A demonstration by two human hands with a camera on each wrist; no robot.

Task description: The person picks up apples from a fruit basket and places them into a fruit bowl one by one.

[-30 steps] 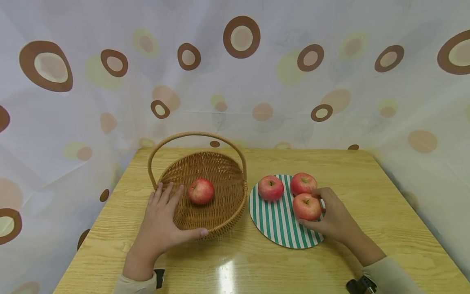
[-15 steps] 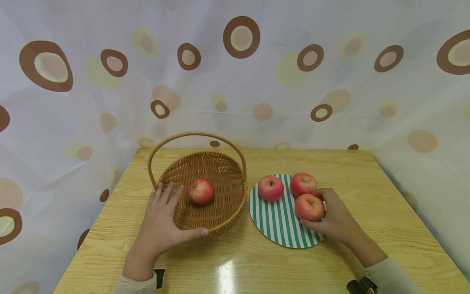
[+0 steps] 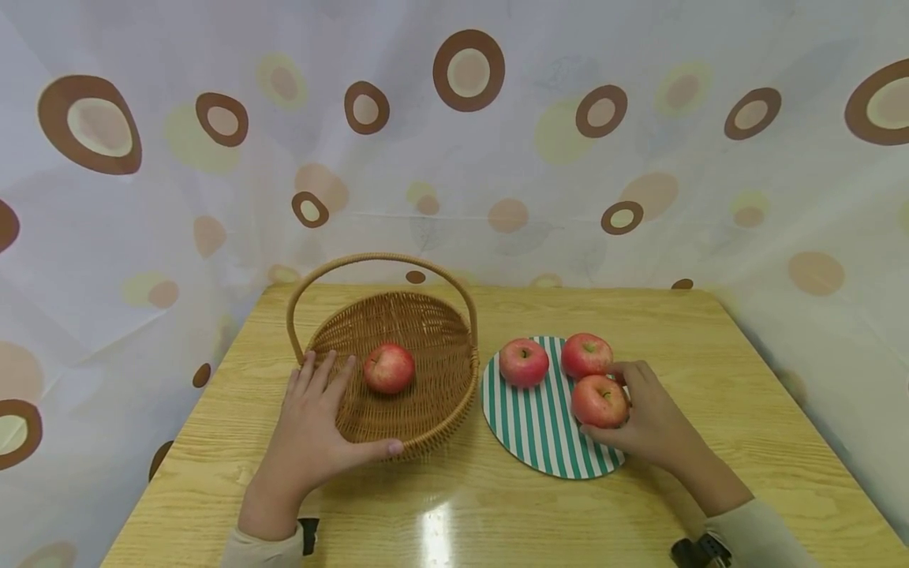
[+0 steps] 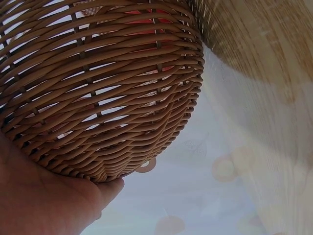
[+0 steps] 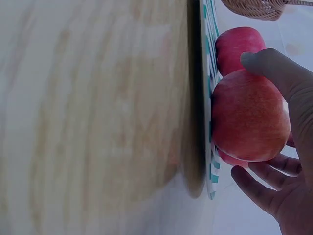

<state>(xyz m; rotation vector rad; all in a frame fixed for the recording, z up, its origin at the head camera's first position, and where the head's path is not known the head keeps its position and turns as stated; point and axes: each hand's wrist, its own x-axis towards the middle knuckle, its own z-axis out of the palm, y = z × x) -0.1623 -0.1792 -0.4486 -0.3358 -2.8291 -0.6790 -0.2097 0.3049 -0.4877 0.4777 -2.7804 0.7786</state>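
A red-yellow apple [image 3: 600,401] at the front right of the green-and-white striped round board [image 3: 547,442] is held by my right hand [image 3: 656,422]. The thumb and fingers are on its opposite sides in the right wrist view. Two more apples are on the board: one behind [image 3: 586,355] the held one and another at the left [image 3: 523,364]. My left hand [image 3: 312,438] lies spread over the near left rim of a wicker basket [image 3: 440,430], thumb along the front rim. Inside the basket sits a single apple [image 3: 389,368]. The left wrist view shows the hand against the basket's woven side [image 4: 98,98].
The basket's arched handle [image 3: 383,257] rises above its back. Basket and board stand side by side on a wooden table [image 3: 682,331]. A curtain [image 3: 525,173] with a circle pattern hangs behind the table and along both sides.
The apple in my right hand has shifted slightly to the right over the board, and the hand has moved slightly with it. My left hand and the basket have stayed in place.
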